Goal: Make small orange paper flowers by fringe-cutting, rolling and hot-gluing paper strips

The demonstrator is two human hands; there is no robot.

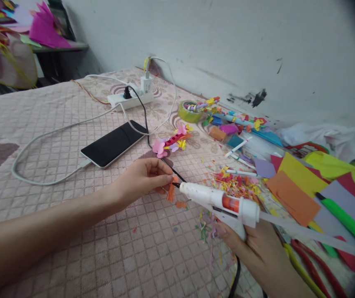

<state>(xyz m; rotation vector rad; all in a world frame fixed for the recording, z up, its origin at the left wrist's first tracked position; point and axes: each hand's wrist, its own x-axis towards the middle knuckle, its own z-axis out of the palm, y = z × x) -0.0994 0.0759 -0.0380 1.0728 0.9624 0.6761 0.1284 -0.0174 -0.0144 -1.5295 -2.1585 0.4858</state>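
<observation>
My left hand pinches a small orange paper piece with a fringed strip between thumb and fingers. Wrapped round the grip of a white hot glue gun is my right hand. The gun's dark nozzle points left and meets the orange paper at my left fingertips; whether glue is coming out is too small to tell. A long clear glue stick sticks out of its back. Just beyond my left hand lies a dark red stick with pink, yellow and purple paper flowers.
A phone on a white cable lies left of a power strip. Tape, paper scraps, coloured paper sheets, a green marker and red-handled scissors spread along the right. A wall rises behind.
</observation>
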